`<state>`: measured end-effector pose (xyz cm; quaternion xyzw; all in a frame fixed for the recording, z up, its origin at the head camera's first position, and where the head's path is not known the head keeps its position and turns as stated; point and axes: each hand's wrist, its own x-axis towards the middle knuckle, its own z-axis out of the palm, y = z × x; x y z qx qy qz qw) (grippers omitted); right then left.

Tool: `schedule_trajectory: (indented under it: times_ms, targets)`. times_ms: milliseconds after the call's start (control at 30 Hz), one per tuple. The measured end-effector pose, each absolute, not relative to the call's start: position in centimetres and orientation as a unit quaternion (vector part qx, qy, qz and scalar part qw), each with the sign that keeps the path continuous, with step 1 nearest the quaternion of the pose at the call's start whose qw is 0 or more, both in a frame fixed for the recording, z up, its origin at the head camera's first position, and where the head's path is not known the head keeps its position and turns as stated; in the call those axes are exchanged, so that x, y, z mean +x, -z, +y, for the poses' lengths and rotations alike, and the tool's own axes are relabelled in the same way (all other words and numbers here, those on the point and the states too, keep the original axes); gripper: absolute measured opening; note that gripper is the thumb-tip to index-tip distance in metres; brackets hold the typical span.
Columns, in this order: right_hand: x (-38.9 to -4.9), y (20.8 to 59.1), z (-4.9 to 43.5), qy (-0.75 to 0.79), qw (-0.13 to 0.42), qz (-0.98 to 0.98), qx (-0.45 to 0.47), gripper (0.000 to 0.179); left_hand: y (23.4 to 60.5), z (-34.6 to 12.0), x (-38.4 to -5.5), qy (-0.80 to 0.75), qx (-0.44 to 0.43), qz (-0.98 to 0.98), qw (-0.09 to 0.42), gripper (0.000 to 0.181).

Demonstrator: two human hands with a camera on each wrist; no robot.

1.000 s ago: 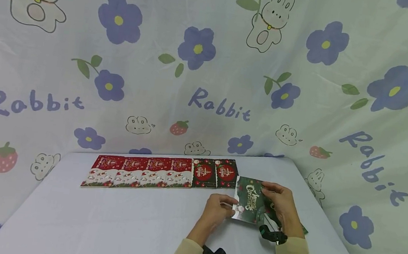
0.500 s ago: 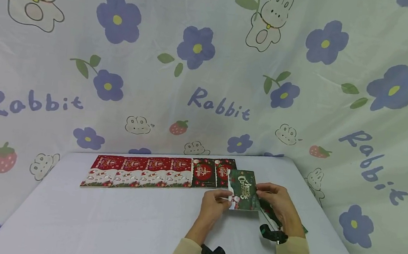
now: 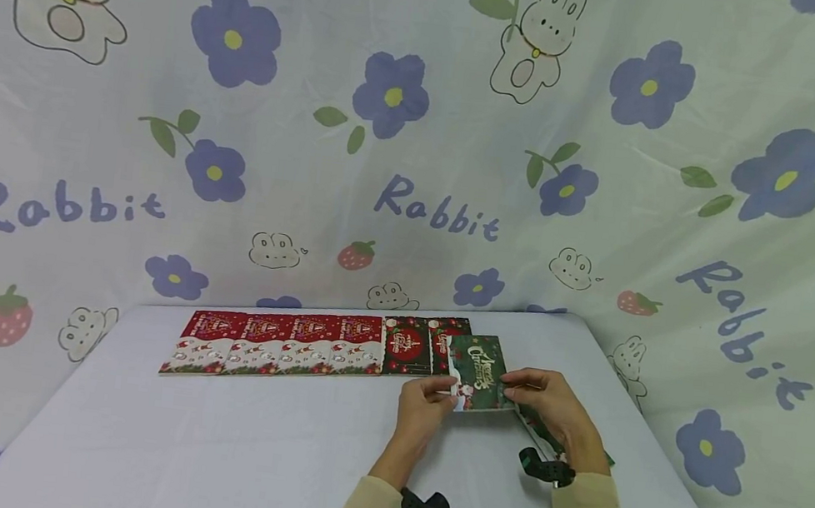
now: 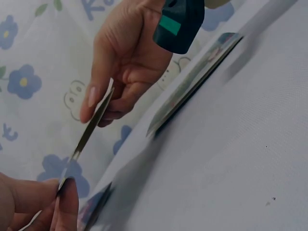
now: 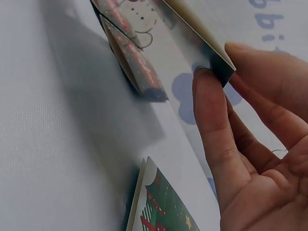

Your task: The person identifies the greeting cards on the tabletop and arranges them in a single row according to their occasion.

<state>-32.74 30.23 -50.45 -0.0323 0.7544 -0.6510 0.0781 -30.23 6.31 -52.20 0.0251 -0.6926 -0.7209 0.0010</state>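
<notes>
A green card with gold "Merry Christmas" lettering [image 3: 480,371] is held up between both hands, its left part overlapping the end of a row of cards in the head view. My left hand [image 3: 423,411] pinches its left edge between thumb and fingers. At the opposite edge, my right hand [image 3: 558,407] grips it the same way. In the left wrist view the green card [image 4: 91,127] appears almost edge-on, raised off the table. Beneath my right wrist lies another green card [image 5: 168,204], partly hidden by that hand in the head view.
Along the table's back edge, red cards with white snowy lower halves [image 3: 307,341] lie side by side. Two dark green cards with red circles [image 3: 408,346] continue that row on the right. A white cloth covers the table [image 3: 241,453]; a rabbit-print curtain [image 3: 418,163] hangs behind.
Both hands have carried the green card left and toward the back, so it now overlaps the last card of the row. My left hand has shifted slightly left; the row has not moved.
</notes>
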Motion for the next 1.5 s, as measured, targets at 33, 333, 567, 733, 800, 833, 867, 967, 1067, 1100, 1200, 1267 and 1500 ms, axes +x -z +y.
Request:
schedule_trajectory:
  times_ms: [33, 333, 567, 733, 800, 833, 867, 967, 1067, 1100, 1200, 1267, 1500]
  targets:
    - [-32.7, 50.5, 30.2, 0.650, 0.078, 0.755, -0.033, 0.028, 52.2, 6.3, -30.2, 0.721, 0.028, -0.692, 0.001, 0.026]
    - [-32.8, 50.6, 30.2, 0.650, 0.077, 0.755, -0.038, 0.030, 52.2, 6.3, -30.2, 0.716, 0.034, -0.697, 0.004, 0.026]
    - [-33.1, 50.8, 29.8, 0.649, 0.076, 0.757, -0.021, 0.028, 52.0, 6.3, -29.9, 0.727, 0.034, -0.686, 0.011, 0.028]
    - [-33.1, 50.9, 29.5, 0.652, 0.075, 0.755, -0.019, 0.028, 52.3, 6.3, -29.9, 0.724, 0.041, -0.688, 0.030, 0.026]
    - [-33.0, 50.9, 29.4, 0.653, 0.073, 0.753, -0.022, 0.028, 52.4, 6.4, -30.0, 0.719, 0.044, -0.693, 0.036, 0.025]
    - [-33.0, 51.0, 29.4, 0.653, 0.071, 0.754, -0.024, 0.028, 52.5, 6.4, -30.1, 0.717, 0.047, -0.695, 0.037, 0.025]
    - [-33.0, 51.0, 29.3, 0.652, 0.069, 0.755, -0.025, 0.029, 52.6, 6.4, -30.1, 0.713, 0.049, -0.698, 0.038, 0.025]
    - [-32.8, 51.1, 29.2, 0.645, 0.058, 0.762, -0.006, 0.027, 52.7, 6.5, -30.2, 0.706, 0.054, -0.705, 0.039, 0.027]
    - [-32.8, 51.3, 29.1, 0.636, 0.048, 0.770, 0.013, 0.025, 52.8, 6.5, -30.2, 0.703, 0.055, -0.708, 0.042, 0.029]
    - [-32.8, 51.3, 29.1, 0.634, 0.044, 0.772, 0.019, 0.024, 52.8, 6.5, -30.2, 0.703, 0.054, -0.708, 0.044, 0.030]
    - [-32.7, 51.4, 29.0, 0.630, 0.033, 0.776, 0.027, 0.023, 52.9, 6.5, -30.2, 0.704, 0.049, -0.706, 0.053, 0.029]
    - [-32.8, 51.2, 28.9, 0.631, 0.027, 0.774, 0.030, 0.023, 52.9, 6.7, -30.2, 0.706, 0.047, -0.704, 0.060, 0.028]
    - [-33.4, 50.1, 28.6, 0.627, 0.011, 0.778, 0.042, 0.024, 52.0, 7.4, -31.1, 0.700, 0.041, -0.707, 0.096, 0.025]
